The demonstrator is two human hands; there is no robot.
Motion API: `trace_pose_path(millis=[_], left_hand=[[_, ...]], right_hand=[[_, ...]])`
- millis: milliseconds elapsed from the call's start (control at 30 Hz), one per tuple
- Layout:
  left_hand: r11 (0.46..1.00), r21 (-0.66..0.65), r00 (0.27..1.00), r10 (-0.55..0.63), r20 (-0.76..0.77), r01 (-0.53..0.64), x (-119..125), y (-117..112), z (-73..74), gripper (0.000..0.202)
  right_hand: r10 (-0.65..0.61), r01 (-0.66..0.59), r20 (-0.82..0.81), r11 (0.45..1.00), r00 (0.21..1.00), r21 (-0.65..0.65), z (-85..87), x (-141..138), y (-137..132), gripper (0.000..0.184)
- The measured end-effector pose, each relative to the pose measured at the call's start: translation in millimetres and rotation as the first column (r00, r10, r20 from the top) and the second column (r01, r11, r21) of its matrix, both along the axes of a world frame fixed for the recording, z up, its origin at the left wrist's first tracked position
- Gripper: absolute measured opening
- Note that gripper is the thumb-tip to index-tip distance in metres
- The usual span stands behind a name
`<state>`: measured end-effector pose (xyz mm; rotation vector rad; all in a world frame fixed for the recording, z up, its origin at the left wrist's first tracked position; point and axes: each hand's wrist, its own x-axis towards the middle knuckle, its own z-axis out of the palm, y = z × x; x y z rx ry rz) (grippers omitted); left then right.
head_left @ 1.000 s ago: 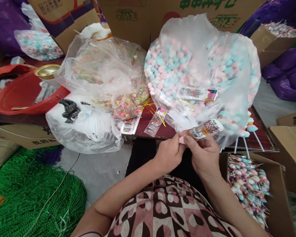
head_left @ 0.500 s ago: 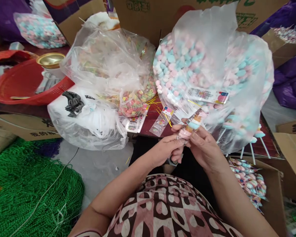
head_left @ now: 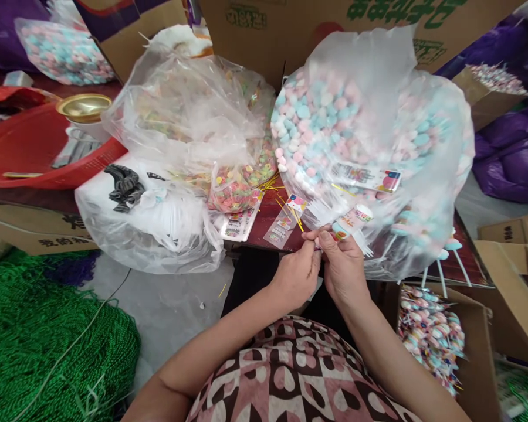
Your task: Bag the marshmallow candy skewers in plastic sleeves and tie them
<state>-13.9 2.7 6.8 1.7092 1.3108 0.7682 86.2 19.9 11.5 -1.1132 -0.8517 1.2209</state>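
Dark red table | left hand, right hand angled inward together | both pinching wrapped candy low

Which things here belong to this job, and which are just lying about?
Likely in the job:
held wrapped sweet
yellow ties
flat printed sleeve
bag of pink-and-blue sweets

Apparently lying about:
red basket
gold bowl
green cords

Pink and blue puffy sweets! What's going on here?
A person is holding a small printed packet in the right hand, while the left hand pinches at its near end. A big see-through bag of pink, blue and white sweets lies on the dark red table in front. Down on the right, a cardboard box holds lots of wrapped sweets.
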Motion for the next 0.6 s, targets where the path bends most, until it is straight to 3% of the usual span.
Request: trace_pose_path(millis=[100, 267, 333, 400, 433, 500, 567, 600], left_hand=[[0.997, 0.07, 0.996, -0.025, -0.08, 0.031, -0.3, -1.0, -3.3, 0.035], [0.988, 0.151, 0.994, -0.024, -0.106, 0.04, -2.5, 3.2, -9.6, 0.032], [0.993, 0.117, 0.999, -0.001, -0.038, 0.006, -4.9, 6.0, -9.2, 0.029], [1.0, -0.019, 0.985, 0.015, 0.17, -0.012, -8.6, 8.8, -7.0, 0.027], [0.991, -0.132, 0.946, 0.03, 0.323, 0.013, -10.9, 10.2, -5.5, 0.027], [0.918, -0.355, 0.784, 0.09, 0.615, 0.173, -15.5, 12.4, -2.9, 0.031], [0.816, -0.451, 0.618, 0.154, 0.771, 0.361, -18.8, 13.8, -1.2, 0.034], [0.79, -0.463, 0.58, 0.171, 0.796, 0.402, -19.7, 14.1, -0.8, 0.036]], right_hand=[[-0.019, 0.019, 0.009, 1.0, 1.0, 0.014, -0.4, -1.5, 0.4, 0.018], [-0.007, 0.007, 0.047, 1.0, 0.999, -0.003, -0.4, -4.7, -0.3, 0.017], [0.029, -0.029, 0.027, 1.0, 0.999, -0.011, 0.9, -4.2, -0.9, 0.017], [0.121, -0.123, -0.046, 0.992, 0.992, -0.039, 3.5, -1.2, -1.4, 0.019], [0.18, -0.187, -0.094, 0.98, 0.979, -0.063, 5.0, 0.9, -1.6, 0.022], [0.283, -0.306, -0.184, 0.946, 0.941, -0.112, 7.0, 4.7, -1.4, 0.031], [0.314, -0.35, -0.227, 0.927, 0.922, -0.136, 6.6, 5.6, -0.8, 0.035], [0.304, -0.339, -0.223, 0.931, 0.926, -0.139, 5.5, 4.7, -0.4, 0.034]])
